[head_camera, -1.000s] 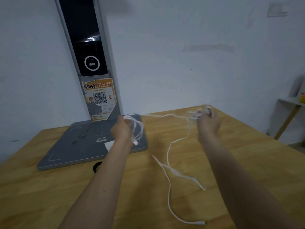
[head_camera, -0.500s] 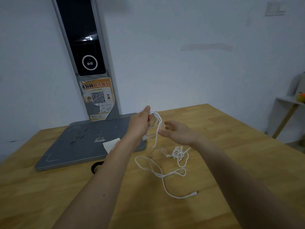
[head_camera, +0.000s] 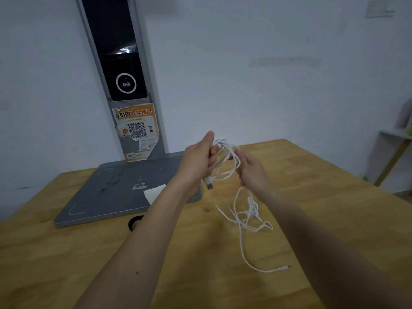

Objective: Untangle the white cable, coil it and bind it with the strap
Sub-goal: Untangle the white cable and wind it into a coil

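Above the wooden bench (head_camera: 312, 186), the left hand (head_camera: 197, 161) grips several loops of the white cable (head_camera: 227, 157). The right hand (head_camera: 252, 170), just right, pinches a strand; the cable's tangled rest trails onto the bench nearer.

An orange sticker (head_camera: 136, 132) is stuck on the grey stand (head_camera: 142, 63), under its black screen (head_camera: 120, 52). Big Chinese words at the top read "身份码取件指引"; the first one is partly torn. A black and white QR code (head_camera: 136, 130) sits under them. The small print lower down is too tiny to read.
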